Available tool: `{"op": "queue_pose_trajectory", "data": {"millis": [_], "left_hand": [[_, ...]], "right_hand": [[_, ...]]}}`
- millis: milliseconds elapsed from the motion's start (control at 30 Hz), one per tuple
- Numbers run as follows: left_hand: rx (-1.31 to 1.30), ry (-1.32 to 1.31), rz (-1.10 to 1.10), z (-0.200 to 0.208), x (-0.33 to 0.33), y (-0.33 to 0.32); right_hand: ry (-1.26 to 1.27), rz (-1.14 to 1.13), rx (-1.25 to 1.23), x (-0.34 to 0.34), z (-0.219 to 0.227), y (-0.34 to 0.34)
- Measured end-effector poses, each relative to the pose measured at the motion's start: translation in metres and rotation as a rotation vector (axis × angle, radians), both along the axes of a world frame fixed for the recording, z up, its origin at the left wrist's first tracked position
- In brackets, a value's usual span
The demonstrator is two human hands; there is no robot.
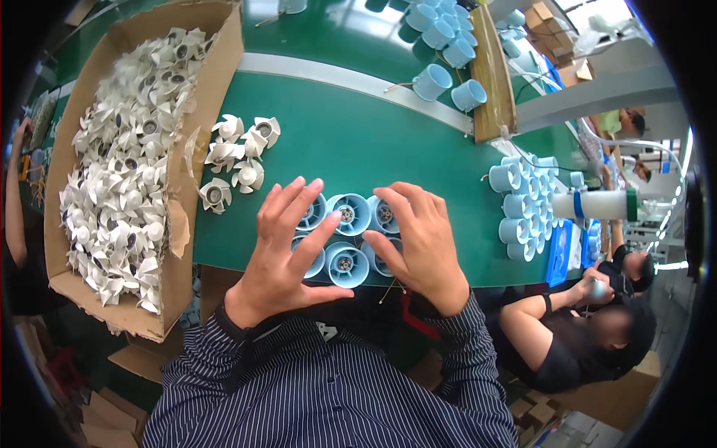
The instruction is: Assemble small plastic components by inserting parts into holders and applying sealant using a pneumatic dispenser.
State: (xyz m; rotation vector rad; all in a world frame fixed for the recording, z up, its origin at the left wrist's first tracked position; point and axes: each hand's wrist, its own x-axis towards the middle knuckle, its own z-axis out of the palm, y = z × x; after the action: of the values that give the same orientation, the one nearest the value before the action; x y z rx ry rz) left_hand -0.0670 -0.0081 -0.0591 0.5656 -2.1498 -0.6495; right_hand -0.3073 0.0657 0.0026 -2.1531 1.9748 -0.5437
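Light-blue fan housings (346, 267) are standing mouth-up between the fingers, their two rows of three running left to right, about equally near both hands. The left hand (280, 254) is reaching fingers-apart over the left end; the right hand (424, 250) is arching parted thumb and forefinger around the far right housing (386, 216), though whether they are gripping it cannot be told. Farther out, loose white impellers (249, 176) are lying up-left beside a cardboard box (216, 78); other blue housings (515, 206) are standing well right on the green bench (328, 134).

A white cylinder (601, 205) and blue tray (559, 254) are near a dark-clothed co-worker (544, 355).
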Motion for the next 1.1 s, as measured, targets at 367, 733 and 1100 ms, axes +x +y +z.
{"op": "queue_pose_trajectory", "data": {"millis": [367, 733, 1100], "left_hand": [[0.022, -0.036, -0.094, -0.006, 0.005, -0.008], [0.115, -0.026, -0.073, -0.003, 0.002, -0.01], [0.22, 0.043, -0.095, -0.006, 0.0, -0.013]], "right_hand": [[0.02, 0.049, -0.062, -0.009, 0.008, -0.001], [-0.023, -0.023, 0.083, -0.006, 0.002, 0.012], [0.165, -0.307, -0.325, -0.145, 0.043, -0.111]]}}
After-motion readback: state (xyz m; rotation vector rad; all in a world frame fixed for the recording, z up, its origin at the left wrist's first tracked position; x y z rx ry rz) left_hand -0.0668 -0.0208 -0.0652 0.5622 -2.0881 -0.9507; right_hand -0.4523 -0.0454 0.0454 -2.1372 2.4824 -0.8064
